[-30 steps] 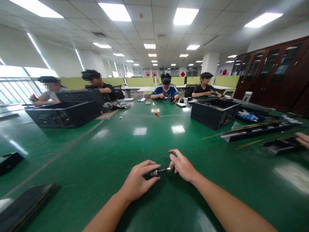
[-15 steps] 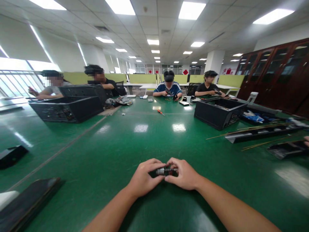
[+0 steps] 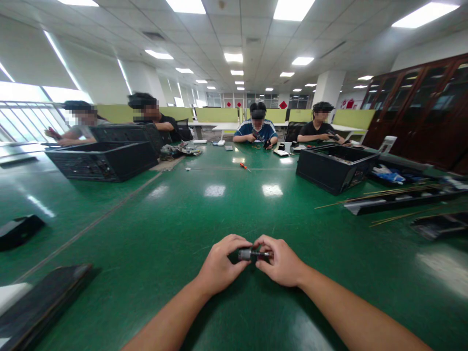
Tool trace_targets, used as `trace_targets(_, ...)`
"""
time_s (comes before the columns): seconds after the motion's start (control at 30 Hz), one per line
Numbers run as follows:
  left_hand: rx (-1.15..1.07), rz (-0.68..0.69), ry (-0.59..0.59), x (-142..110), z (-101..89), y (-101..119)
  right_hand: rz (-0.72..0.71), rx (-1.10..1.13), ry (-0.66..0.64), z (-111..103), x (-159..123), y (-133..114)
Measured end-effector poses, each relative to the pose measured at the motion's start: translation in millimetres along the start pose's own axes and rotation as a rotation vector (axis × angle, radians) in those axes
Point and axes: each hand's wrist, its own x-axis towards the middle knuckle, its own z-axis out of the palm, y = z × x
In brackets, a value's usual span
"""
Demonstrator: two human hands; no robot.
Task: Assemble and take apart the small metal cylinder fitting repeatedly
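1. On the far wall hung red diamond signs [image 3: 283, 105], too small and blurred for any writing to be made out; print on the blue shirt [image 3: 239, 130] across the table was likewise too small to read.
2. The small metal cylinder [image 3: 244, 254], dark and silver with a thin stem, lay roughly level between the two hands, its thick end toward the left one and its stem pointing right.
3. The left hand [image 3: 221, 267] had its thumb and fingers curved in a partly closed pinch on the thick end, the thumb below and the forefinger above.
4. The right hand [image 3: 283, 263] curled loosely about the stem; whether its fingers pressed on it could not be told.
5. The fingertips of both hands nearly met above the part, over the green table [image 3: 175, 229].
6. Farther off lay an orange-handled screwdriver [image 3: 243, 166], between the left black case [image 3: 135, 161] and the right black case [image 3: 321, 173].
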Motion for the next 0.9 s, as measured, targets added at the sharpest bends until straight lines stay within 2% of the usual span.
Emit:
trace_targets(0.17, -0.029, -0.005, -0.001, -0.3, 1.5, 1.0, -0.055, -0.071, 0.097, -2.4, -1.6, -8.0)
trace_targets(0.33, 0.007, -0.021, 0.06, -3.5, 1.7, 0.6, -0.154, -0.168, 0.201, -2.0, -3.0, -15.0)
trace_targets(0.7, 0.08, 0.009, 0.127, -9.8, 0.2, 4.4, -0.135, -0.152, 0.197, -6.6, -0.6, -15.0)
trace_targets(0.9, 0.054, 0.039, 0.139, -9.7, 1.3, 1.8, -0.197, -0.178, 0.232, -5.2, -2.0, -13.9)
